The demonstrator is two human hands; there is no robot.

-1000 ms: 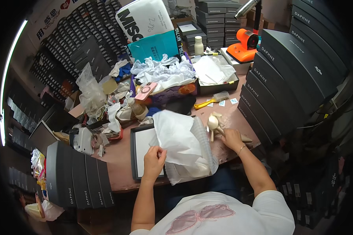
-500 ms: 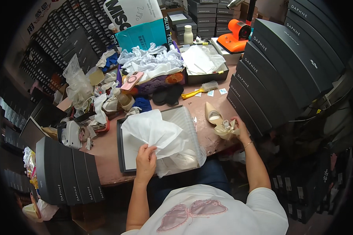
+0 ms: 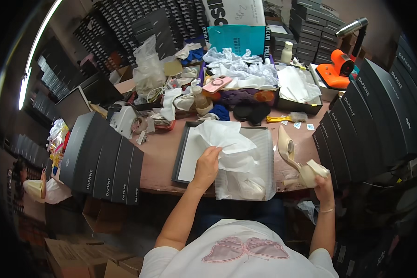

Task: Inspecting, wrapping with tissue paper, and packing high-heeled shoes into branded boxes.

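An open dark grey shoe box lies on the table before me, with a white sheet inside. Pinched in my left hand is white tissue paper, raised over the box. Thin translucent wrapping lines the box's right side, and a pale form, too veiled to make out, lies under it at the near end. To the right of the box, my right hand is closed on the back part of a beige heeled shoe. The shoe is tilted, its pointed toe directed away from me.
Stacked dark shoe boxes rise at right and stand at left. Behind the open box are a yellow-handled brush, black pads, a pink phone on a bin of crumpled paper, and an orange device.
My view has swung left, shifting the scene rightward. The shoe's back has turned in my right hand, and its bow no longer shows. My left hand still holds the tissue paper.
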